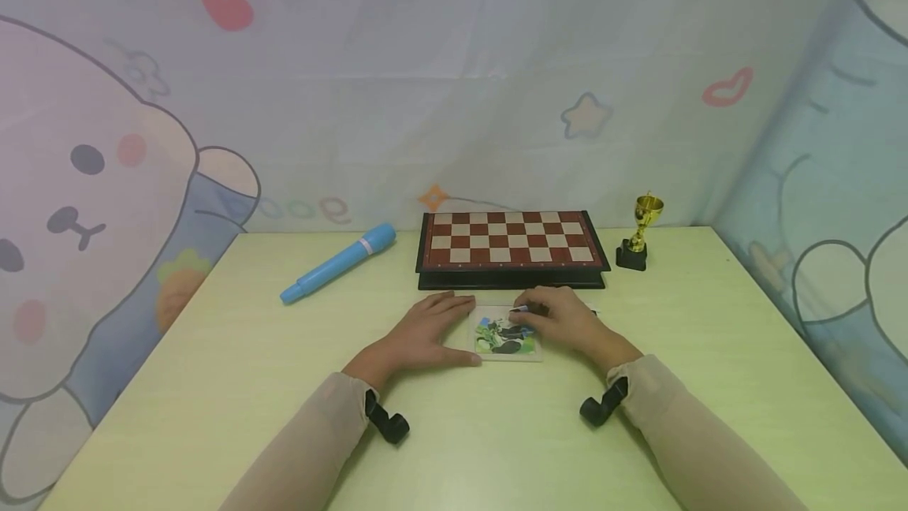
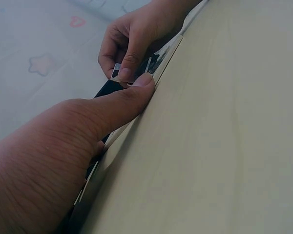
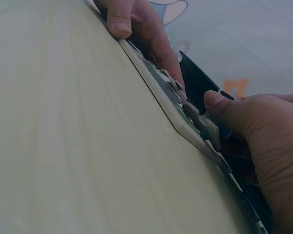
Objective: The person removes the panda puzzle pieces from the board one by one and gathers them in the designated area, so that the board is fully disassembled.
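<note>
A small jigsaw puzzle (image 1: pixel 502 337) with a green, blue and black picture lies in a pale tray (image 1: pixel 525 358) on the table, between both hands. The left hand (image 1: pixel 429 337) rests at the tray's left side, fingers extended toward the far corner and thumb on the near edge. Over the puzzle's upper right, the right hand (image 1: pixel 565 323) pinches a jigsaw piece (image 2: pixel 115 72) between thumb and fingers. Seen from the right wrist, a piece with a notched outline (image 3: pixel 205 122) stands tilted up from the tray close to the right thumb. The right hand covers the tray's right side.
Right behind the hands stands a chessboard box (image 1: pixel 511 247) with a brown and cream top. A blue marker-shaped stick (image 1: pixel 339 265) lies at the back left. A small gold trophy cup (image 1: pixel 640 231) on a black base stands at the back right, before the cloth backdrop.
</note>
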Tool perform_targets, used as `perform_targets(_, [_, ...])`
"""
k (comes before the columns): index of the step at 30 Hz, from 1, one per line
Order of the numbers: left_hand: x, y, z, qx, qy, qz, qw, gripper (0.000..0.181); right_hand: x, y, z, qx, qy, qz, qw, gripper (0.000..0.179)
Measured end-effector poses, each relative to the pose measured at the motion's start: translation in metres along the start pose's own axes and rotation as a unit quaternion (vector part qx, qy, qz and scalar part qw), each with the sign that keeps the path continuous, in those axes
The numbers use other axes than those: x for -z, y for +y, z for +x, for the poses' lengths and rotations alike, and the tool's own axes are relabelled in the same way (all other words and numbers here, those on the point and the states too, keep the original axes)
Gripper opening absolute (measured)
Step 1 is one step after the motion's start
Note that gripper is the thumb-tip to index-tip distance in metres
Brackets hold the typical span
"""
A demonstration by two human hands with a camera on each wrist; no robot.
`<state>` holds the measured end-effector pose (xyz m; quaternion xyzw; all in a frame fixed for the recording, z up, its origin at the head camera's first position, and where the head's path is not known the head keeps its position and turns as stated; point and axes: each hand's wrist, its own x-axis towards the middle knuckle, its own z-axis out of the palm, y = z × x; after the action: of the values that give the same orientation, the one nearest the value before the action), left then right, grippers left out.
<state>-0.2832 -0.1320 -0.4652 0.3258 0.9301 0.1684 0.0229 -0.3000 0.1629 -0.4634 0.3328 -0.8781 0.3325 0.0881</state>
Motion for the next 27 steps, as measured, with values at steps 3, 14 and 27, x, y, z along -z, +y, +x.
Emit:
perform_targets(3, [0.0,0.0,0.001,0.0,-0.002,0.003,1.0,0.1,0.001,0.0,0.001,-0.007,0.004,-0.007,0.9999,0.011])
perform_targets(14, [-0.001,-0.001,0.001,0.001,-0.004,0.008,1.0,0.1,0.002,0.002,0.001,-0.006,0.004,0.003,1.0,0.006])
perform_targets(27, [-0.002,-0.002,0.0,0.004,-0.002,0.003,1.0,0.102,0.022,0.025,-0.015,-0.021,0.045,0.032,0.9982,0.013])
